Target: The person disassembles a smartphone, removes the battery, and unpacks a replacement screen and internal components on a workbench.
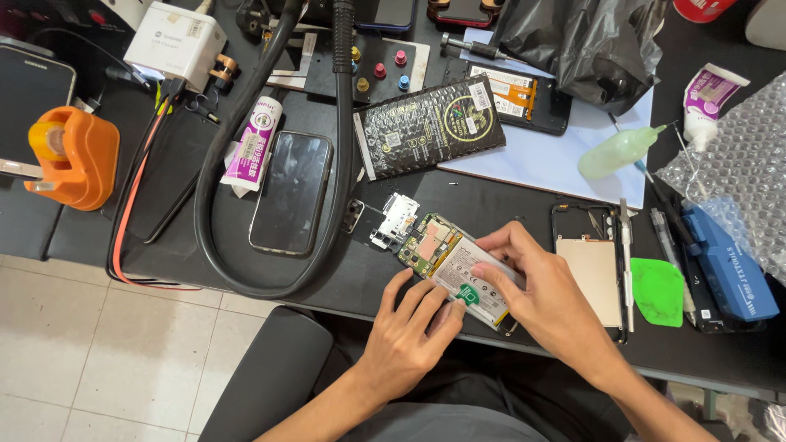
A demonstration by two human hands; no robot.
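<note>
An opened phone body (446, 260) lies tilted near the table's front edge, with its green circuit board and white battery exposed. My left hand (412, 326) rests its fingertips on the lower edge of the battery. From the right, my right hand (540, 290) presses thumb and fingers on the battery's top and side. A small black and white loose part (385, 221) lies just left of the phone's upper end.
Further left lies a dark phone (291, 192), ringed by a thick black hose (270, 164). A black battery pack (430, 124) lies behind. To the right are a phone frame (588, 270), tweezers (626, 245), a green pick (657, 292), a blue tool case (725, 262), bubble wrap (737, 172), and a squeeze bottle (618, 151).
</note>
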